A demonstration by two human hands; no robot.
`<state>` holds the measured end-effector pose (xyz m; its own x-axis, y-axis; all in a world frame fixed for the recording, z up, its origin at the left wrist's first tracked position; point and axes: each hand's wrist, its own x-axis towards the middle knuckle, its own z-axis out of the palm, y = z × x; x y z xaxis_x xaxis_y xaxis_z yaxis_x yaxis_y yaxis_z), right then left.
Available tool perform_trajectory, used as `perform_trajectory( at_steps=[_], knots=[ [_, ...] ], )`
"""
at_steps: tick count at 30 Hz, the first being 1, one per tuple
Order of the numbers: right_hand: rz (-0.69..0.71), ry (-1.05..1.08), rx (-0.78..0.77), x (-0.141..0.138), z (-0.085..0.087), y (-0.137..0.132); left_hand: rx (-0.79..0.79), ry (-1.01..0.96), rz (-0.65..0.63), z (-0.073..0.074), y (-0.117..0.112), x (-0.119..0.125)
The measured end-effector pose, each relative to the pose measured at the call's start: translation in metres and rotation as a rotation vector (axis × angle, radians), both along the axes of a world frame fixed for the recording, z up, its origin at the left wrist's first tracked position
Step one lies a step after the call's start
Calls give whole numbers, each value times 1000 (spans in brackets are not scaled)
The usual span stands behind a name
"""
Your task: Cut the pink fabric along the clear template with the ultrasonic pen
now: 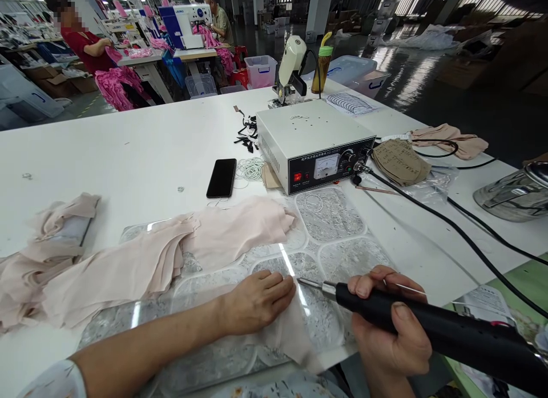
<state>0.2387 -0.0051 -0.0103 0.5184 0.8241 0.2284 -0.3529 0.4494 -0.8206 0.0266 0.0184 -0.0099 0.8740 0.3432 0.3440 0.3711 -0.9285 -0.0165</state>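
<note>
My right hand [391, 324] is wrapped round a black ultrasonic handpiece [449, 332], whose slim metal tip [310, 282] points left. The tip is close to the fingers of my left hand [259, 301]; whether they touch I cannot tell. Those left fingers are curled and pressed together on a pale pink fabric piece [293, 335] lying over a clear, marble-patterned mat [334, 215]. A thin white strand [411, 289] runs by my right fingers. Beyond my left arm lie overlapping pale pink fabric pieces [115, 278], with another fabric piece [240, 224] spread beside them.
A control box [331, 167] with a red switch stands at the back, its black cable [445, 218] trailing right. Nearby are a phone [221, 178], pale cord loops [250, 169], brown card patterns [400, 161] and a metal container [514, 192]. Two people work at sewing machines beyond.
</note>
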Motion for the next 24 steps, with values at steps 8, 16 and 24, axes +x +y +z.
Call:
perform_trajectory(
  at_steps=[8,16,24],
  knots=[
    [7,-27,26,2,0,0,7,23,5,-1,-1,-1],
    [20,-40,18,1,2,-1,12,41,15,-2,-1,-1],
    [30,-61,16,-1,5,0,5,25,13,-2,-1,0]
  ],
)
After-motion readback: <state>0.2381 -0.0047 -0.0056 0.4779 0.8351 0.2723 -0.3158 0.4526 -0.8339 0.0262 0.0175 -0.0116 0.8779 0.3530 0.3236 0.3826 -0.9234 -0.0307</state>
